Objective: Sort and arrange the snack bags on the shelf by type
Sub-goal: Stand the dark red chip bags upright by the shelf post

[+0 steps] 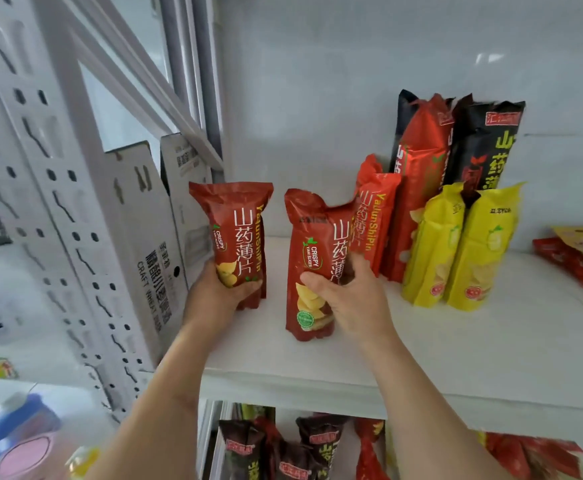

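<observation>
A: Nearest the shelf (421,368) front edge: left hand (219,289), fingers curled round the lower end of one red yam-slice bag (236,233), held upright at the left end of the shelf, base just clear of or barely on the board, cannot tell which.

B: And beside it?

A: Right hand (347,299), thumb and fingers clamped on a second red bag (312,265), standing on the shelf a little back from the front edge, left of centre.

B: Orientation?

A: Long axis vertical in both, sealed tops up, printed faces toward the front edge; the second tilted slightly.

B: Step in hand?

A: Judged as grouping the red bags. Next move likely calls for setting both upright, side by side, against the third red bag (375,216) just behind the right hand, without toppling it.

B: Farther back?

A: Two yellow bags (460,251) upright near mid-shelf; behind them, toward the rear wall, a tall red bag (418,174) and a black bag (487,147). Loose flat packs (581,258) at the right end, unsorted.
</observation>
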{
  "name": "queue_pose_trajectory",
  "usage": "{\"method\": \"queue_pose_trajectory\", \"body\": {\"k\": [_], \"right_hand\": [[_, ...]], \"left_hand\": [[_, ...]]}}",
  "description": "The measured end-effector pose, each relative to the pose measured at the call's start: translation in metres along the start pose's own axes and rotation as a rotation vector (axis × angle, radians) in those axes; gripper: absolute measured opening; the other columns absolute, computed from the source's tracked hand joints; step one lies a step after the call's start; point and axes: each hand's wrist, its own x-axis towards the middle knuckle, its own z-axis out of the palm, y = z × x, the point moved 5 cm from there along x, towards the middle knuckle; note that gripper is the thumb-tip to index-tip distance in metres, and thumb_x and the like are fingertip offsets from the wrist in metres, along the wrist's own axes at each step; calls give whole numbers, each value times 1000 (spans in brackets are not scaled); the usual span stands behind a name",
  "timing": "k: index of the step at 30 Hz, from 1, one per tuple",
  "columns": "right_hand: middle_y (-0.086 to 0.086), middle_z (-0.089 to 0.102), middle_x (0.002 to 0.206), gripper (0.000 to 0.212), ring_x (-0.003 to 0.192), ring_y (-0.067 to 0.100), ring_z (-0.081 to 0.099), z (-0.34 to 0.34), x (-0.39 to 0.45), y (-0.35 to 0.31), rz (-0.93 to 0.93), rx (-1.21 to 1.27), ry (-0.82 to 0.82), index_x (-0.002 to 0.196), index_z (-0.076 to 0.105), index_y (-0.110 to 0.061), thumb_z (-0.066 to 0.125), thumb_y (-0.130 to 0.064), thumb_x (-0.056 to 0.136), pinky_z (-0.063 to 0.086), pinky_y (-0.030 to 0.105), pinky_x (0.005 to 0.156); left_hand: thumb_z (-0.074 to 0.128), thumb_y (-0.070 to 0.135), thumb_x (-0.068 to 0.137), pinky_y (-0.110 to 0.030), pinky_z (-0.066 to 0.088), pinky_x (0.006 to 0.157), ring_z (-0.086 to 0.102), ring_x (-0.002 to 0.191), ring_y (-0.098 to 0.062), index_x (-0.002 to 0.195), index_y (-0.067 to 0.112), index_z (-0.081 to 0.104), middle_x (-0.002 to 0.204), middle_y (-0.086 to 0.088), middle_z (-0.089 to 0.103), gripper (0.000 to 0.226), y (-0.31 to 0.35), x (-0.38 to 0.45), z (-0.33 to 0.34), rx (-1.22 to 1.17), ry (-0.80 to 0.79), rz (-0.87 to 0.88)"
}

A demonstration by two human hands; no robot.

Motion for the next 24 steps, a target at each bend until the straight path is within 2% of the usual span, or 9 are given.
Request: {"method": "queue_pose_trajectory", "body": {"k": [2,5,7,12,15,17,19,21,24], "right_hand": [[-17,67,109,58,100,2,65,21,1,-5,-7,2,-43,117,54,-37,85,-48,69,55,28,86],[-20,65,103,49,96,-2,64,46,4,-11,-31,1,-85,107,50,-43,84,-46,71,51,20,79],[-20,65,104,51,97,-3,63,59,7,-12,-58,-20,-91,109,50,-43,83,-48,71,49,17,75],[-13,65,116,68,103,3,64,76,16,-7,-74,-36,-50,124,50,-36,82,-57,68,55,28,86],[-11,65,117,69,104,5,65,79,21,-5,-79,-29,-30,123,49,-37,83,-57,67,56,29,87],[-11,64,119,70,104,5,65,79,23,-3,-68,-25,-22,124,48,-38,83,-59,66,56,28,87],[-10,63,120,74,105,5,64,80,24,-2,-58,-25,-17,124,47,-39,81,-63,63,56,29,87],[-9,62,123,79,106,5,64,79,24,-2,-55,-28,-13,128,47,-36,81,-65,62,56,31,89],[-8,60,126,83,108,7,63,80,24,-3,-47,-49,-20,132,46,-34,80,-66,63,55,34,91]], "left_hand": [[87,38,75,-32,49,86,62,105,-17,137,24,48,119,10,64,75,-10,6,-13,-6,11,-20],[88,41,73,-45,53,98,65,110,-19,137,28,49,123,8,67,76,-21,13,-25,-16,28,-31],[88,38,73,-46,53,99,65,109,-19,137,27,50,123,7,68,75,-24,16,-27,-32,38,-22],[86,33,76,-42,53,98,64,109,-16,139,27,46,123,8,66,75,-27,21,-24,-84,27,-15],[86,27,77,-37,55,91,65,109,-16,139,26,46,122,7,66,75,-29,24,-21,-129,21,-11],[88,23,76,-25,55,78,65,108,-15,140,25,46,121,7,66,77,-30,25,-22,-151,21,-9],[91,24,70,-21,58,70,67,107,-16,139,25,47,122,5,66,82,-33,26,-24,-168,26,-21],[92,32,63,-34,61,83,66,111,-19,138,27,47,126,3,66,88,-38,23,-24,-152,16,-63],[86,44,65,-47,46,109,56,128,-23,145,27,40,141,0,56,93,-41,14,-25,-49,32,-117]]}}
